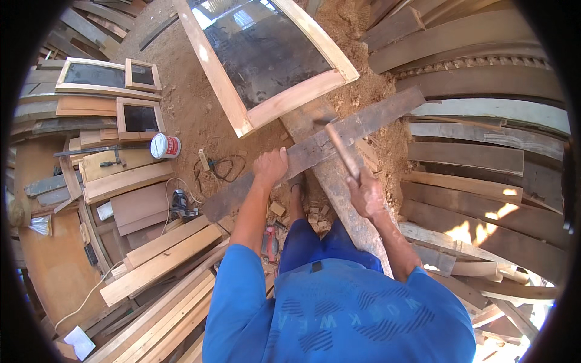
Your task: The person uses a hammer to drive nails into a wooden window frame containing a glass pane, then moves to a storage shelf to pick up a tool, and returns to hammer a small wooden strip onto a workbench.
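Observation:
A long dark weathered plank lies crosswise in front of me, over a pale, worn bench board. My left hand is closed over the plank's edge left of its middle. In my right hand is a hammer, its wooden handle slanting up and left over the plank. The hammer's dark head is blurred near the plank's far edge, and I cannot tell whether it touches the wood. Beyond the plank, a wooden frame with a dark glass pane rests at the far end of the bench board.
Stacked boards line the right side. At left are small glazed frames, a white tub, a power tool with a cord, and a clamp. Light timber lengths lie lower left. Sawdust and wood offcuts cover the ground.

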`<state>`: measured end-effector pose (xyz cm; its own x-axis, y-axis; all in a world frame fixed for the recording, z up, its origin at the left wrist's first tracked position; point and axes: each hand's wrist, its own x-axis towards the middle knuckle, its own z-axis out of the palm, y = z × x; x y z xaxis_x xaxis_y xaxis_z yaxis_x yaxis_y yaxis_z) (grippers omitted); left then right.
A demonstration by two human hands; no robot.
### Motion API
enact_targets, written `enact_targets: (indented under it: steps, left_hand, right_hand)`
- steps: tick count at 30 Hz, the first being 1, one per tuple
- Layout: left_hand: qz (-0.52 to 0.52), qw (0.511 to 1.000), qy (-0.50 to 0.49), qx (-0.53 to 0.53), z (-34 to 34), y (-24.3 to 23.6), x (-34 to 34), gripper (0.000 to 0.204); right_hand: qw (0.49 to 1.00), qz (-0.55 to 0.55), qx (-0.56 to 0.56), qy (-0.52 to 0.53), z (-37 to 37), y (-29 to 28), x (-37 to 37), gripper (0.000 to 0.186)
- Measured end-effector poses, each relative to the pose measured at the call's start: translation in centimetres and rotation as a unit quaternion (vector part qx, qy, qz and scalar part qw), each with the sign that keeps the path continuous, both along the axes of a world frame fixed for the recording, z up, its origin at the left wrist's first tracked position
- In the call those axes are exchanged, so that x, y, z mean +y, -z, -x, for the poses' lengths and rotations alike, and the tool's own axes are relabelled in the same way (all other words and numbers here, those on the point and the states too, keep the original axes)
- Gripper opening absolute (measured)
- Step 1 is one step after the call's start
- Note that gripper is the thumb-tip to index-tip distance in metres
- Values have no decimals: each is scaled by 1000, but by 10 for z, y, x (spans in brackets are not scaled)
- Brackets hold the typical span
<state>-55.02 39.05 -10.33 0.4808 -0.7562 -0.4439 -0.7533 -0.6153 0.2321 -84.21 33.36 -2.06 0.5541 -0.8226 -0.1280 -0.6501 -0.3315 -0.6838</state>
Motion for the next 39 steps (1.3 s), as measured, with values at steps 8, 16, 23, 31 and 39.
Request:
enact_targets:
  steps: [8, 16, 23, 31, 39]
  left_hand:
    - [-15, 1000, -1, 10, 3, -12, -8, 60]
    - [-22, 1000, 2, 13, -2, -8, 1, 61]
    - [-10, 1000, 9, 22, -4, -22, -13, 60]
    - [362, 928, -42, -80, -7, 34, 17, 36]
    - [360, 848, -389, -12, -113, 70, 8, 46]
  right_hand:
    - [996, 7, 66, 52, 33, 51, -1, 40]
    - [998, 51, -11, 33, 31, 30, 23, 43]
    - [969, -40, 219, 107, 55, 85, 20, 49]
    - [961, -51, 238, 130, 155, 85, 100, 51]
    - [965, 13, 190, 178, 84, 39, 21, 46]
